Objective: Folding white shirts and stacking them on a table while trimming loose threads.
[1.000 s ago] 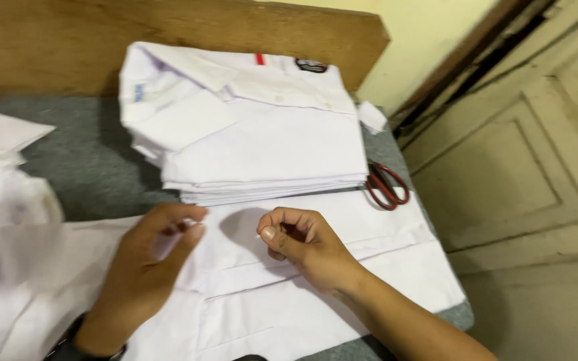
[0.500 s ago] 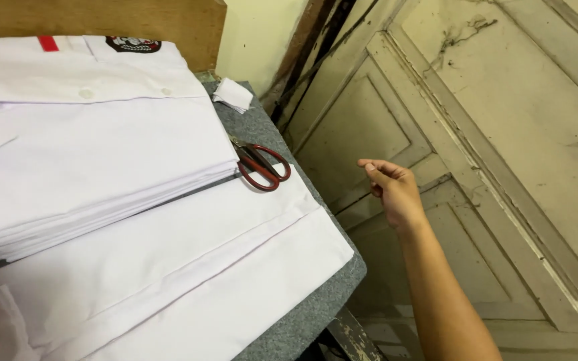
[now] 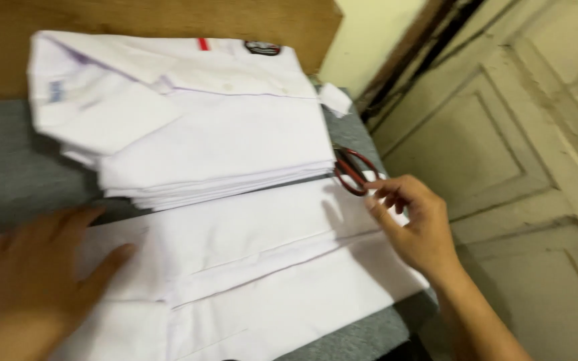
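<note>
Head view: the left hand (image 3: 35, 281) lies flat, fingers spread, on the white garment (image 3: 255, 267) across the grey counter (image 3: 28, 167). The right hand (image 3: 413, 224), fingers loosely apart, touches the red-handled scissors (image 3: 352, 170) beside the stack of folded white shirts (image 3: 188, 127).

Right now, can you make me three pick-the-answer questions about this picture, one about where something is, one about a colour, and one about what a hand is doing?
1. Where are the scissors?
A. beside the stack of folded shirts
B. on the floor
C. in the left hand

2. What colour are the scissor handles?
A. blue
B. red
C. yellow

3. What is the left hand doing?
A. gripping scissors
B. lying flat on the white garment
C. holding a cup

Answers: 1 A, they lie at the stack's right edge, by the right hand. 2 B, the loops show red. 3 B, its open palm rests on the cloth.
</note>
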